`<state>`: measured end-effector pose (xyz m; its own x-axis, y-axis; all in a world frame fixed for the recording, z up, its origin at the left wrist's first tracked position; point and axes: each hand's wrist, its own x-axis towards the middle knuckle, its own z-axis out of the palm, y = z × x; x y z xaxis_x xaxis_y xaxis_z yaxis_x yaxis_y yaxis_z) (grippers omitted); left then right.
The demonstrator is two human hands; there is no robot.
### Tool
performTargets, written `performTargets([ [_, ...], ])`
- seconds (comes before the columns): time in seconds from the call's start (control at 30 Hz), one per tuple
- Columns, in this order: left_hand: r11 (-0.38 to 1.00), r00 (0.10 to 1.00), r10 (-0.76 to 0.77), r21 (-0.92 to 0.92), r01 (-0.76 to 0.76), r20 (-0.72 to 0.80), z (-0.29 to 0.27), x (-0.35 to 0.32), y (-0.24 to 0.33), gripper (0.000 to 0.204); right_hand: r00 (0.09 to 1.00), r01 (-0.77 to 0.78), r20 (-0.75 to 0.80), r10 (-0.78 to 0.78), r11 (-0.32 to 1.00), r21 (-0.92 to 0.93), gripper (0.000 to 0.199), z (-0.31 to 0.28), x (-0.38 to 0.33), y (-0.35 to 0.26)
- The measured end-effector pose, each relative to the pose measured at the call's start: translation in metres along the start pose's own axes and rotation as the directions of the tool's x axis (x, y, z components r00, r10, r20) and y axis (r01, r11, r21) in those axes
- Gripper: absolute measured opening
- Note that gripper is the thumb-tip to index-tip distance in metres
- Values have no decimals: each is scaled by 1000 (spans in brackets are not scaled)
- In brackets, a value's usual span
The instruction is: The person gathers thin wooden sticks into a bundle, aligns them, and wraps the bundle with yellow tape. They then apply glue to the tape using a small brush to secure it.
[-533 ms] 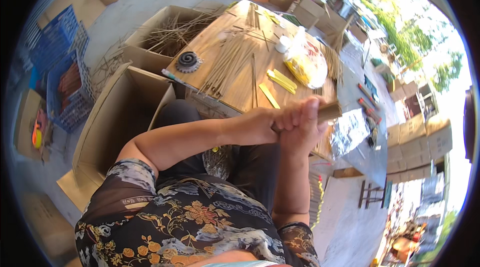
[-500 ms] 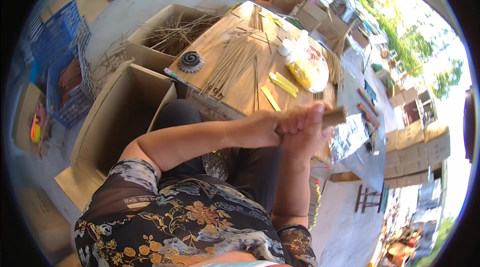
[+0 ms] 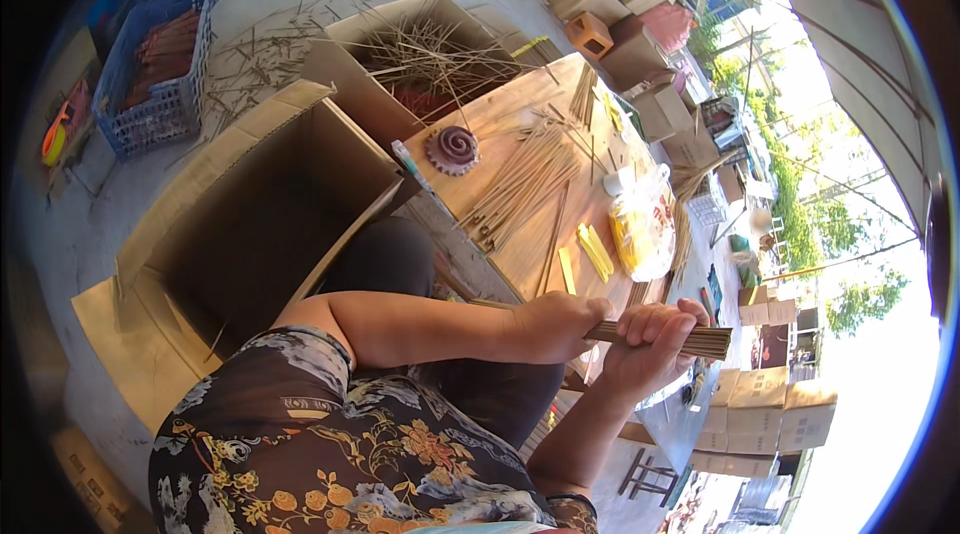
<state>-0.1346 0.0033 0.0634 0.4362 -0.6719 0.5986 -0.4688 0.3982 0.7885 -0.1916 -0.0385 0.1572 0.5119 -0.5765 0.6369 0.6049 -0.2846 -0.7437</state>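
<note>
A: Centre right of the frame: which objects do the hands engage?

B: The left hand (image 3: 555,326) and the right hand (image 3: 650,344) both clench around one bundle of thin tan bamboo sticks (image 3: 690,339). The bundle lies nearly level, its cut ends protruding to the right of the right hand, while a short length shows to the left of the left hand, over the lap.

A: How do the fingers stand?

B: Those of the left hand curl over the top of the bundle, knuckles upward; those of the right hand wrap it from below, fingertips (image 3: 690,310) showing above the sticks. Both fists are closed on the bundle and sit just beside each other.

A: What differs from half a second ago?

B: Little. The hands keep the same two-fisted grip at the centre right of the frame; the bundle's end now reaches slightly farther right, and the view is tilted a little.

A: And the surroundings?

B: Above the hands, the light wooden worktable (image 3: 500,124) carries loose bamboo sticks (image 3: 525,184) fanned out, a dark red-brown spiral coil (image 3: 453,149) near its left edge, and flat yellow strips (image 3: 595,252) beside a clear plastic bag of yellow contents (image 3: 640,234). At the left stands a large open brown cardboard box (image 3: 260,214); behind it, a second cardboard box of tangled sticks (image 3: 430,49). A blue plastic crate (image 3: 160,84) occupies the upper left.
</note>
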Motion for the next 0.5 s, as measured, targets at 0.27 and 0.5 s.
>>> performTargets([
  [0.27,934,974,215,-306,-184,70,-21,2,-10,18,927,-261,302,224,961,88,21,6,-7,21],
  [0.5,933,862,-96,-257,253,498,-42,14,-1,17,964,-253,-92,250,967,-16,12,-1,-18,32],
])
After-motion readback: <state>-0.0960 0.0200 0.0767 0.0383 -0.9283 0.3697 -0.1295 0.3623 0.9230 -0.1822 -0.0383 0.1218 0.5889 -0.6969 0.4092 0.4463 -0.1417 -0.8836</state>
